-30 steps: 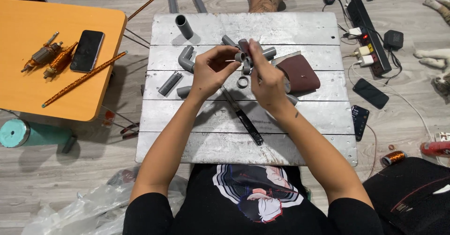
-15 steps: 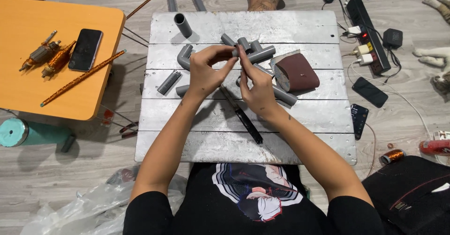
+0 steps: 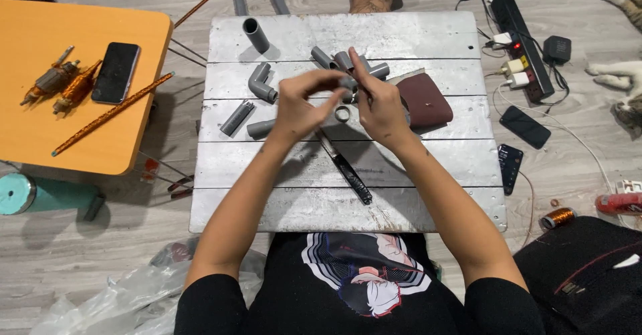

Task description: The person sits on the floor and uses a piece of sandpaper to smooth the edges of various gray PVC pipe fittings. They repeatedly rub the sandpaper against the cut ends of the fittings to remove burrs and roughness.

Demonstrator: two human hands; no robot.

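A grey-white planked surface [image 3: 281, 198] is seen from above, strewn with grey pipe pieces: an upright short tube [image 3: 255, 35] near the far left corner, an elbow fitting [image 3: 261, 83] below it, two short straight lengths [image 3: 237, 118] at the left, and a cluster of fittings [image 3: 374, 69] behind the hands. A dark-handled knife [image 3: 345, 168] lies on the planks just under the wrists, and a small grey ring [image 3: 342, 114] rests between the hands. A dark red folded sheet [image 3: 424, 99] is partly covered by the right hand. To the left, an orange table [image 3: 134, 34] carries a black phone [image 3: 116, 72] and a long orange rod [image 3: 112, 113]. A power strip [image 3: 521, 41] and two more phones [image 3: 525, 126] lie on the floor at the right.

A small grey pipe piece [image 3: 347, 85] is held above the middle of the surface. The left hand [image 3: 299, 105] is closed on it with the fingertips from the left; the right hand [image 3: 378, 101] is clamped on it from the right, fingers raised.
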